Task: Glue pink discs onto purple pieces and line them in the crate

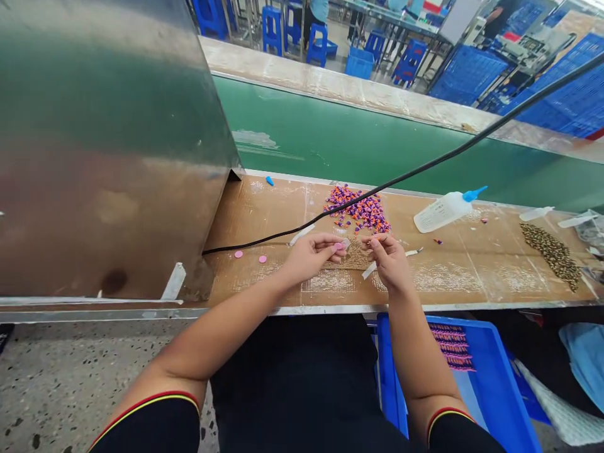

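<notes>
Your left hand (pixel 311 257) and right hand (pixel 387 263) are close together over the bench (pixel 448 280), fingertips almost meeting. Left fingers (pixel 336 247) are narrow, pinching a small pale piece (pixel 346 243). Right fingers (pixel 374 245) are also in a narrow pinch; whatever they hold is too small to make out, so can't tell.

Directly under both hands: a tan beaded patch (pixel 353 258), flat on the bench. Just beyond it, touching distance from your fingertips, is a heap of purple and orange beads (pixel 358 211). A white strip (pixel 370 270) lies just beside your right hand, with another (pixel 302 234) left of your left hand.

Left side of bench: two pink discs (pixel 250 256) and a small blue cap (pixel 269 180). Right side: a white glue bottle with a blue nozzle (pixel 446 212) lying on its side, then a brown speckled bead pile (pixel 552 255) further along.

A black cable (pixel 377 187) runs across above the bench, over the bead heap. Green conveyor belt (pixel 330 132) behind the bench; metal panel (pixel 108 145) at left. Below your right arm, a blue crate (pixel 491 377) holds purple and orange beaded strips (pixel 452 347). Blue stools (pixel 272 30) stand in the background.
</notes>
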Action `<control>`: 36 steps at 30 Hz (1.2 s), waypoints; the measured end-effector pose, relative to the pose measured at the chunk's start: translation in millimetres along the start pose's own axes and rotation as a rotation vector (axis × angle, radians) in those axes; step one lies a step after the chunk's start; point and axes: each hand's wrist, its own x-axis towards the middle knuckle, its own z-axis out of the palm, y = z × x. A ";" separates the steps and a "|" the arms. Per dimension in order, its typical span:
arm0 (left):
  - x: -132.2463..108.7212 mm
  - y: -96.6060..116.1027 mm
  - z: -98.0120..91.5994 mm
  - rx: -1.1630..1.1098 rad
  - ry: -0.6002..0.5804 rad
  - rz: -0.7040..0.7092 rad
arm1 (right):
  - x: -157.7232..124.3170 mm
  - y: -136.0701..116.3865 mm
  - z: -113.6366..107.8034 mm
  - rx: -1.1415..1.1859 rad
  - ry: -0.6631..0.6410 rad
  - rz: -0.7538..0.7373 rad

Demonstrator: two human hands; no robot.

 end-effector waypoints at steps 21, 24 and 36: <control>9.6 -12.9 -14.6 -0.030 0.086 -0.056 | 17.6 -31.6 -2.9 -0.676 -0.198 -0.143; 9.5 -13.0 -15.1 0.019 0.057 -0.030 | 25.1 -38.4 -3.6 -0.798 -0.279 -0.267; 9.9 -11.8 -17.9 -0.050 0.016 0.010 | 31.0 -28.3 7.4 -1.044 -0.464 -0.489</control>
